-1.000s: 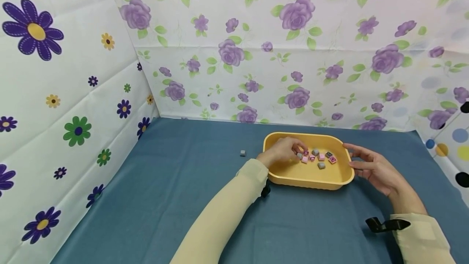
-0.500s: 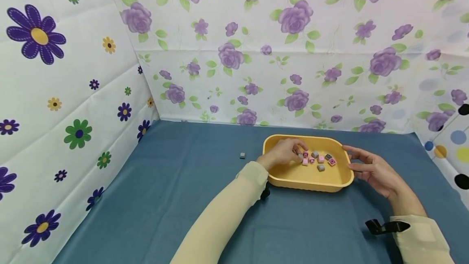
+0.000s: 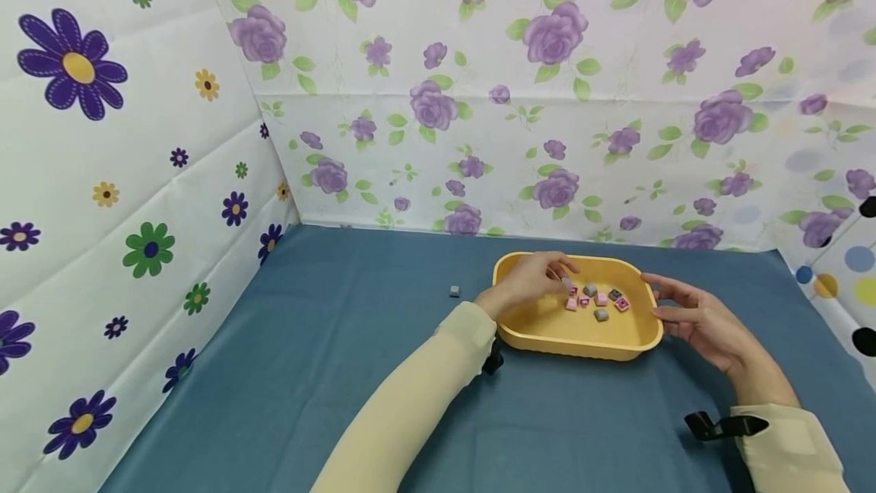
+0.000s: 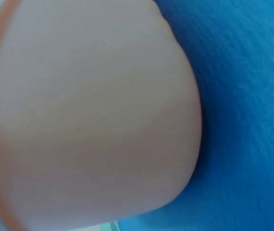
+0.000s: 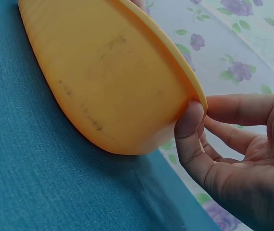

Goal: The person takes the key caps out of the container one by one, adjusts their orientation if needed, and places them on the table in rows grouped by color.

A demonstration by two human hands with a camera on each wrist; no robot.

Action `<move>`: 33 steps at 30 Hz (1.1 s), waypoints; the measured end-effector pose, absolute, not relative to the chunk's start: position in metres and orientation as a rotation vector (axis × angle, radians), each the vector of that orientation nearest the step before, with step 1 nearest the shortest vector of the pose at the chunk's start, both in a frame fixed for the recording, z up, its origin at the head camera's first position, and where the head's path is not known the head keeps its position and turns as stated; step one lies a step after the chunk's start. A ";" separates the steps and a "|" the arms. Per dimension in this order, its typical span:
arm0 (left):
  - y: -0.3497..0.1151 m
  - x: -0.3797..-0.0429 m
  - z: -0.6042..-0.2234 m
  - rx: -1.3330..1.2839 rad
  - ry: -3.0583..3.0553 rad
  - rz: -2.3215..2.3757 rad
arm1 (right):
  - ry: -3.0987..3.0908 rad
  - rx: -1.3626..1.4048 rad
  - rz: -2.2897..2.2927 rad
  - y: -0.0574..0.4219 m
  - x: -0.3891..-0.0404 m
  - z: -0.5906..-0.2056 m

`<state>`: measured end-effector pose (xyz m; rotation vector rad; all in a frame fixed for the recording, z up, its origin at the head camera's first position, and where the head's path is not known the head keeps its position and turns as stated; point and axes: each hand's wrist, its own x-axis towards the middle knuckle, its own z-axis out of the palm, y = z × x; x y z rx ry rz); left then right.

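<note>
A shallow yellow tray (image 3: 547, 343) stands on the blue cloth, several small pink and grey blocks inside it. My left hand (image 3: 530, 278) reaches over its left end and pinches a small grey block (image 3: 566, 282) between thumb and fingertips. Just below that block are pink blocks (image 3: 571, 304); grey (image 3: 601, 315) and dark-patterned ones lie farther right. At the tray's right end, my right hand (image 3: 701, 326) grips the rim. In the right wrist view the thumb (image 5: 189, 120) presses the outer wall, with the fingers of that hand (image 5: 245, 108) over the rim.
A single grey block (image 3: 455, 291) lies on the blue cloth (image 3: 328, 371) left of the tray. Behind hangs a rose-printed sheet (image 3: 383, 82); a daisy-printed one (image 3: 157, 181) borders the left side. A pale, blurred rounded shape (image 4: 93, 115) fills most of the left wrist view.
My left hand has shifted slightly up and right within the tray, bringing the pinched grey block with it. The right hand keeps its place on the rim.
</note>
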<state>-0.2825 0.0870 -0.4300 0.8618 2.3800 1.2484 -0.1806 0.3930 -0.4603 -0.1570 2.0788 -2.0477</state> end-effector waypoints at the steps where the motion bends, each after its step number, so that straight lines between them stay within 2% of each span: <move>1: 0.085 -0.282 -0.429 0.860 2.373 1.260 | 2.076 -0.157 -2.049 0.393 -0.181 -0.460; 33: 0.043 -0.287 -0.410 0.890 2.422 1.416 | 2.071 -0.194 -2.059 0.395 -0.181 -0.464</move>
